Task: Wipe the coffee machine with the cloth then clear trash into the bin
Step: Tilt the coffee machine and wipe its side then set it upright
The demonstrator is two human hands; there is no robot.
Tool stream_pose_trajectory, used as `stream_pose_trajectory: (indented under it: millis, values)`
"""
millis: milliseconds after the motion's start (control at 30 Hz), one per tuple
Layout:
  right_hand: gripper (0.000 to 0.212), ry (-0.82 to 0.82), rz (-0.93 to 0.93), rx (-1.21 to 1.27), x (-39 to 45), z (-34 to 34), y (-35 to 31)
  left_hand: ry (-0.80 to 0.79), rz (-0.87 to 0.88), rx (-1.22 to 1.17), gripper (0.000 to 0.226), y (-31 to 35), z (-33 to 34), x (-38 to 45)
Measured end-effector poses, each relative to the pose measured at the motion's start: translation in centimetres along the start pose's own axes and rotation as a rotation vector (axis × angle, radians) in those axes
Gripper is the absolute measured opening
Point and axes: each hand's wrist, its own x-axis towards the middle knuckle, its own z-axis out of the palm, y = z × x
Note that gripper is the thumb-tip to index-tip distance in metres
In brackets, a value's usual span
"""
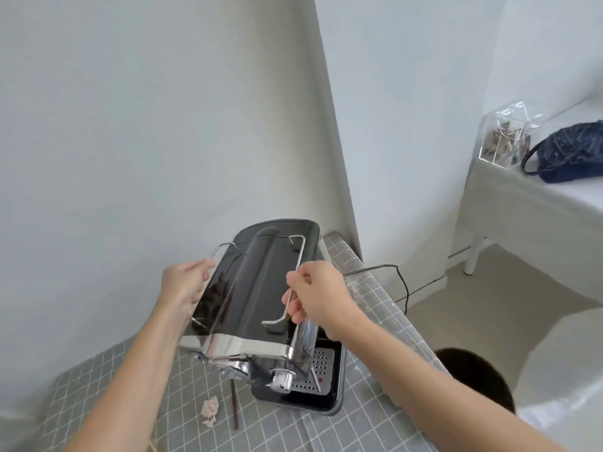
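Observation:
The coffee machine (261, 288), with a glossy black top and a chrome front, stands on the grey grid-patterned table (326, 432). My left hand (184, 283) presses against its left side by the left wire rail. My right hand (318, 295) is closed around the right wire rail on top. Below the chrome front lies the perforated drip tray (318, 373). A crumpled beige paper scrap (209, 408) and a thin brown stick (234, 407) lie on the table in front of the machine. No cloth is in view.
The round dark opening of a bin (479, 376) sits on the floor right of the table. A black power cord (403, 283) runs off the table's right edge. At far right, a white side table (509, 203) carries a clear box (507, 138) and a dark blue bag (569, 154). White walls stand close behind.

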Motion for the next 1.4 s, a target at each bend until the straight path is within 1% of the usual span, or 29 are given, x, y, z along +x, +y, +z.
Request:
stream_pose_trajectory:
  millis: [100,200,300,400,533,767,933,1067,1133,1200,1267,1300,1333,1367,1400]
  values:
    - [0.023,-0.029,0.04,0.167,-2.5,1.2,0.6,-0.014,0.115,0.122,0.028,0.2,0.6,0.8]
    - [0.022,-0.012,0.06,0.218,-3.8,2.3,1.7,-0.041,0.237,0.194,0.028,0.6,1.6,1.1]
    - [0.018,0.032,0.069,0.251,-4.4,2.8,2.6,-0.073,0.316,0.227,0.027,0.7,2.5,1.6]
    - [0.017,0.049,0.097,0.27,-4.8,3.2,3.2,-0.103,0.348,0.239,0.024,0.4,3.3,1.9]
    - [0.023,0.065,0.13,0.271,-5.2,3.7,4.2,-0.141,0.372,0.228,0.025,-0.4,4.0,2.1]
    - [0.022,0.095,0.102,0.283,-5.4,3.5,5.2,-0.139,0.403,0.236,0.021,-0.9,4.8,2.2]
    - [0.025,0.06,0.061,0.246,-5.4,3.2,5.9,-0.105,0.459,0.285,0.01,-0.7,4.7,0.9]
    - [0.026,0.032,0.023,0.193,-5.2,2.7,6.3,-0.114,0.478,0.338,0.011,-0.5,4.3,0.4]
    - [0.026,0.006,-0.019,0.134,-5.4,1.9,6.6,-0.098,0.536,0.436,0.015,-0.7,4.1,0.1]
    - [0.026,0.011,-0.085,0.024,-5.5,0.5,8.2,-0.039,0.697,0.579,0.023,-1.0,4.2,-0.8]
    - [0.022,0.12,-0.172,-0.184,-5.3,-2.1,11.5,-0.028,0.876,0.635,0.03,-1.2,4.7,-2.4]
    - [0.017,0.191,-0.196,-0.307,-5.2,-3.8,13.6,-0.064,0.918,0.625,0.033,-1.1,5.3,-3.5]
    - [0.013,0.237,-0.203,-0.446,-4.9,-5.5,16.0,-0.122,0.923,0.612,0.036,-1.0,5.8,-4.5]
    - [0.016,0.245,-0.163,-0.624,-4.7,-6.9,18.3,-0.187,0.91,0.61,0.039,-1.0,6.6,-5.5]
    - [0.029,0.212,-0.09,-0.813,-4.4,-8.0,20.7,-0.239,0.9,0.632,0.043,-1.0,7.3,-6.1]
